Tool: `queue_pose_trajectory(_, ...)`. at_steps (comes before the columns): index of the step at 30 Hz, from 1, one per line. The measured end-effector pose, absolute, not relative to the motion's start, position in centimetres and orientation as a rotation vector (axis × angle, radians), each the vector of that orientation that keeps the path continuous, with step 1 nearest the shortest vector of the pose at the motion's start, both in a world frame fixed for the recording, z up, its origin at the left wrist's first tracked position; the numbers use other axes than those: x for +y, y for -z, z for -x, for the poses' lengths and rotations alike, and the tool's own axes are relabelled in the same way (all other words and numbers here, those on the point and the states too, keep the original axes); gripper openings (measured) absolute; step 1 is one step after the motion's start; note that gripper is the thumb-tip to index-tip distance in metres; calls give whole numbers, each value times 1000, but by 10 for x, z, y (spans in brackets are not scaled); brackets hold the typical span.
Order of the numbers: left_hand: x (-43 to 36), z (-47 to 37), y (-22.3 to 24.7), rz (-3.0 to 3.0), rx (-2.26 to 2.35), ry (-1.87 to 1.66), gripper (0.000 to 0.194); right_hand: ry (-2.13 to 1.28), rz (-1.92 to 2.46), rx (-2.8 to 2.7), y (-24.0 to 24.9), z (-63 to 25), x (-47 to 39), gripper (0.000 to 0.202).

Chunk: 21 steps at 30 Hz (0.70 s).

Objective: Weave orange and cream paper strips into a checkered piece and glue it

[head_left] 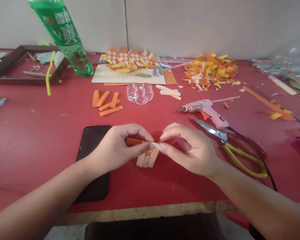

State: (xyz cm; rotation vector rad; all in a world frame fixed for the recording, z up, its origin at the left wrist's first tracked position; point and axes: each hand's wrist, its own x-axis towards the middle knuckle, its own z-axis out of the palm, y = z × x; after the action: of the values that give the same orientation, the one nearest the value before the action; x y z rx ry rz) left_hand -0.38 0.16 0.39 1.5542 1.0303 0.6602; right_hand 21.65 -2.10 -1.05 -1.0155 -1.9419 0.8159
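Between my two hands is a small weave of cream and orange paper strips (146, 161), held just above the red table. My left hand (122, 143) pinches its upper part between thumb and forefinger. Opposite it, my right hand (190, 146) pinches the same piece, thumb and fingertips close to the left ones. Cream strip ends hang down below the fingers, and an orange end shows behind my left fingers. The fingers hide much of the weave. A black phone (93, 186) lies partly under my left wrist.
Yellow-handled scissors (240, 156) and a pink glue gun (207, 110) with a black cord lie right. Orange strips (107, 103), cream strips (170, 91) and a clear divided tray (140, 94) lie ahead. Behind stand a green bottle (65, 36), woven paper pieces (127, 60) and a scrap heap (211, 70).
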Motion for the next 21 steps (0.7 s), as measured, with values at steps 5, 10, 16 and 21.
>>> queue_pose_trajectory(5,5,7,0,-1463,1130,-634,19,-698,1083,-1920,11,-217,-20,18)
queue_pose_trajectory(10,6,7,0,-1466,1157,-637,20,-818,1026,-1850,9,-220,-20,18)
queue_pose_trajectory(16,6,3,-4,-1402,1155,-634,21,-1207,850,-1780,5,-225,-22,24)
queue_pose_trajectory(21,5,4,-4,-1408,1107,-626,21,-1011,963,-1798,9,-218,-21,11)
